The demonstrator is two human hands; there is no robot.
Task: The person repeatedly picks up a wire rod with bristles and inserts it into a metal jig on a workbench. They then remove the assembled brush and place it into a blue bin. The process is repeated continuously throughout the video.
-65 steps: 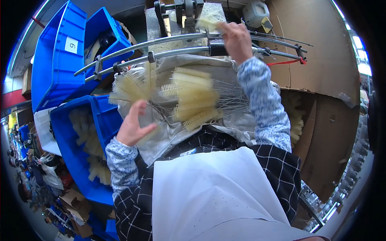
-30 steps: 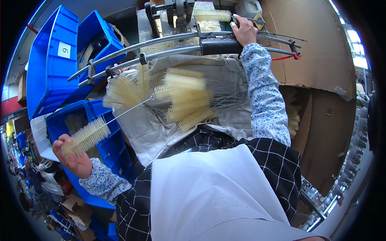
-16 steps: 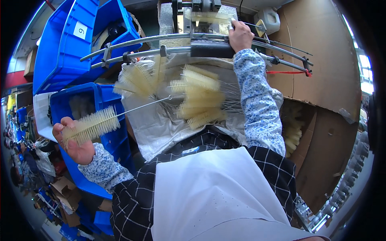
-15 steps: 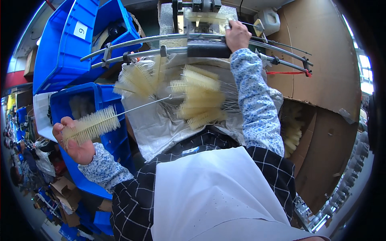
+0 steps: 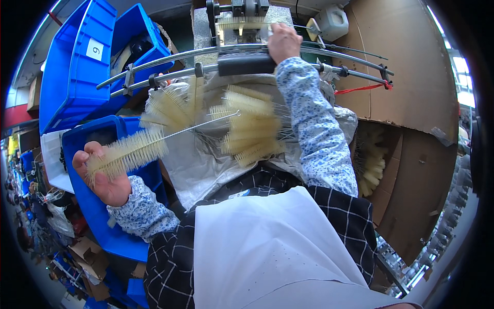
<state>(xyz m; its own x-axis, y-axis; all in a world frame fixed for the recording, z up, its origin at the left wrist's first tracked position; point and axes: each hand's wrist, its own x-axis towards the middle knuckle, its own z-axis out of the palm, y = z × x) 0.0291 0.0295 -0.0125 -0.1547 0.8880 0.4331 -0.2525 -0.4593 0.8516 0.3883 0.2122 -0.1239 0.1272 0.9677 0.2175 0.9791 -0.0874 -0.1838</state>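
A bottle brush with cream bristles (image 5: 135,151) and a twisted wire stem ending in a small loop lies in my left hand (image 5: 109,186). The fingers curl around its bristle end, and the stem points right over the lap. At the machine, my right hand (image 5: 284,44) is closed at the right end of the sliding carriage, beside its black sleeve (image 5: 247,64); what the fingers grip is hidden. Just left of that hand another brush (image 5: 242,23) sits across the machine. More bottle brushes (image 5: 252,123) are piled on a whitish sack (image 5: 180,175) across my lap.
Two steel rails (image 5: 206,50) cross in front of me. Blue bins (image 5: 77,67) stand at the left, another blue bin (image 5: 128,247) below my left hand. At the right are cardboard sheets (image 5: 406,62), a carton holding brushes (image 5: 373,170) and a white jug (image 5: 332,21).
The brush in my left hand has shifted slightly right, with its stem raised. The whole view has moved a little; my right hand stays at the carriage's right end.
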